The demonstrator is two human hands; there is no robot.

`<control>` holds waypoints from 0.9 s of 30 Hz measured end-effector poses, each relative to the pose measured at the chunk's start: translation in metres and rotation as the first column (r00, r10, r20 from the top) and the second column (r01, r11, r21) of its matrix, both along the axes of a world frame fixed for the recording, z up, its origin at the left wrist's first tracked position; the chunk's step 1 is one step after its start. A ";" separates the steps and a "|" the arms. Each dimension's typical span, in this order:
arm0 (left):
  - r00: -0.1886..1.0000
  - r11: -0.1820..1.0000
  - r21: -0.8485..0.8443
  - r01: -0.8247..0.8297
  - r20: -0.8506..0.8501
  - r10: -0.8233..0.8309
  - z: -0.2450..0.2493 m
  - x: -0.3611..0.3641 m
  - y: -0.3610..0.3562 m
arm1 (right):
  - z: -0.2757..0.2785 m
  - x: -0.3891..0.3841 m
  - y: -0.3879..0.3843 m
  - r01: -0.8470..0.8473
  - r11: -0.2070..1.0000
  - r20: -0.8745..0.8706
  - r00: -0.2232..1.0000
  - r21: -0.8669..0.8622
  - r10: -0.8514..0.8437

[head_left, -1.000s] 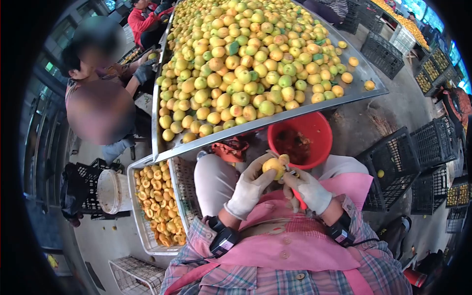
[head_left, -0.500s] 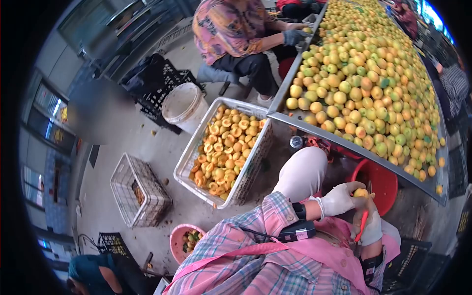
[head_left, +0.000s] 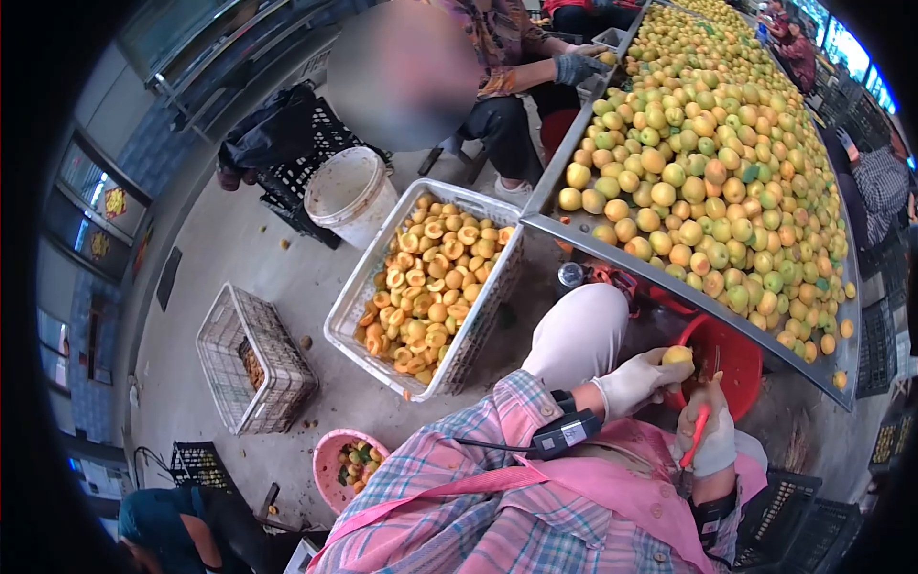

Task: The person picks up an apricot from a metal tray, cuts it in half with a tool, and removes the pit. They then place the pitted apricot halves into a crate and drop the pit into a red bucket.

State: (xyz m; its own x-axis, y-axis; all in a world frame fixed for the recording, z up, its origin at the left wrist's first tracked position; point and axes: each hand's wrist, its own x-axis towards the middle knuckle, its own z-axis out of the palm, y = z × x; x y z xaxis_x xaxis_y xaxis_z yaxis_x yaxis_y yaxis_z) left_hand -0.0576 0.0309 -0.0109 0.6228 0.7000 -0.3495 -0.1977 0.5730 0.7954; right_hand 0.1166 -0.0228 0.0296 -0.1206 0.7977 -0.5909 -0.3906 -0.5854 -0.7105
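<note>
My left hand (head_left: 639, 382), in a white glove, holds a yellow-orange apricot (head_left: 678, 357) in its fingertips over the edge of a red bucket (head_left: 746, 368). To its right, my right hand (head_left: 706, 435), also gloved, is closed around a tool with a red handle (head_left: 701, 429). A small gap parts the apricot from the right hand's fingers. Above both hands runs the metal rim of a sloping table (head_left: 688, 292), heaped with whole apricots (head_left: 712, 182). Halved apricots (head_left: 435, 287) fill a white crate (head_left: 382, 378) left of my knee.
An emptier white crate (head_left: 239, 383) and a pink basin (head_left: 330, 469) holding fruit stand on the floor at left. A white bucket (head_left: 349, 191) stands behind the fruit crate. Another person's gloved hand (head_left: 579, 67) is at the table's far left edge. Someone in dark green bends at lower left.
My hands have moved apart, and the apricot has shifted left with my left hand, away from the right hand. The camera view has shifted slightly.
</note>
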 end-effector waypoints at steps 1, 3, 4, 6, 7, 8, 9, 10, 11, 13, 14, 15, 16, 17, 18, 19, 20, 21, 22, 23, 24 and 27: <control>0.971 0.984 -0.157 -0.084 0.207 0.116 -0.005 0.003 -0.001 | 0.000 0.001 -0.001 0.015 0.997 0.102 0.995 0.075 -0.022; 0.823 0.909 -0.407 -0.087 0.485 0.296 -0.004 0.017 -0.005 | -0.011 -0.003 0.014 -0.081 0.946 0.455 0.887 0.314 -0.075; 0.748 0.873 -0.487 -0.035 0.567 0.346 -0.003 0.021 -0.002 | -0.001 0.007 0.004 -0.018 0.993 0.435 0.900 0.114 -0.033; 0.667 0.884 -0.464 0.053 0.676 0.315 0.000 0.025 0.002 | -0.007 0.017 0.005 -0.001 0.992 0.349 0.936 0.126 -0.043; 0.654 0.880 -0.467 0.080 0.691 0.307 0.004 0.028 0.002 | -0.003 0.015 0.007 -0.003 0.987 0.398 0.915 0.159 -0.061; 0.643 0.879 -0.470 0.084 0.699 0.312 0.010 0.030 0.003 | -0.003 0.015 0.007 -0.090 0.975 0.530 0.847 0.206 -0.034; 0.644 0.888 -0.451 0.091 0.707 0.293 0.013 0.033 0.003 | 0.009 0.014 0.007 -0.101 0.986 0.582 0.813 0.130 0.007; 0.645 0.900 -0.429 0.079 0.711 0.282 0.014 0.035 0.003 | -0.011 0.017 0.004 -0.121 0.943 0.570 0.818 0.309 -0.082; 0.644 0.888 -0.454 0.065 0.699 0.311 0.014 0.036 0.003 | -0.024 0.021 0.003 -0.144 0.932 0.628 0.771 0.332 -0.104; 0.612 0.882 -0.460 0.103 0.728 0.308 0.004 0.039 0.005 | -0.016 0.018 0.003 -0.170 0.919 0.670 0.732 0.355 -0.124; 0.567 0.874 -0.464 0.141 0.762 0.313 0.001 0.040 0.007 | -0.008 0.020 0.000 -0.263 0.901 0.800 0.584 0.344 -0.135; 0.613 0.885 -0.452 0.108 0.731 0.299 0.003 0.040 0.006 | 0.000 0.020 0.000 -0.352 0.882 0.898 0.413 0.313 -0.154; 0.620 0.885 -0.455 0.099 0.724 0.303 0.001 0.043 0.006 | -0.002 0.022 -0.001 -0.352 0.881 0.893 0.424 0.315 -0.150; 0.569 0.885 -0.445 0.140 0.767 0.296 -0.003 0.045 0.007 | -0.005 0.024 -0.003 -0.388 0.854 0.913 0.348 0.347 -0.213; 0.515 0.888 -0.429 0.167 0.806 0.292 -0.005 0.044 0.007 | -0.008 0.025 -0.002 -0.431 0.818 0.919 0.280 0.380 -0.279; 0.577 0.902 -0.417 0.108 0.765 0.285 -0.003 0.044 0.005 | -0.006 0.027 -0.005 -0.482 0.798 0.931 0.236 0.362 -0.279; 0.546 0.892 -0.442 0.093 0.772 0.326 -0.010 0.047 0.005 | -0.004 0.028 -0.004 -0.508 0.822 0.967 0.132 0.256 -0.219; 0.554 0.874 -0.479 0.087 0.752 0.357 -0.008 0.048 0.005 | -0.008 0.027 -0.003 -0.524 0.823 0.970 0.024 0.218 -0.242; 0.558 0.851 -0.517 0.086 0.733 0.389 -0.005 0.048 0.004 | -0.004 0.025 -0.003 -0.531 0.825 0.968 -0.030 0.195 -0.248; 0.549 0.862 -0.497 0.098 0.750 0.369 -0.005 0.046 0.005 | -0.001 0.023 -0.001 -0.539 0.824 0.968 -0.062 0.175 -0.245; 0.537 0.872 -0.476 0.117 0.768 0.348 -0.005 0.046 0.006 | -0.001 0.023 0.001 -0.543 0.826 0.965 -0.100 0.150 -0.241; 0.501 0.877 -0.464 0.127 0.793 0.347 -0.012 0.048 0.008 | -0.003 0.023 0.003 -0.570 0.779 0.940 -0.032 0.261 -0.339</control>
State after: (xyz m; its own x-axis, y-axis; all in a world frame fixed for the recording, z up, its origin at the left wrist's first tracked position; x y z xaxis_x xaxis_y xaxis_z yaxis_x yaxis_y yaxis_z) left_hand -0.0101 0.0389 -0.0232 0.7003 0.7131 0.0307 -0.7070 0.6989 -0.1081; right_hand 0.1393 -0.0196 0.0266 0.0349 0.9740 0.2237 0.9296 0.0505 -0.3652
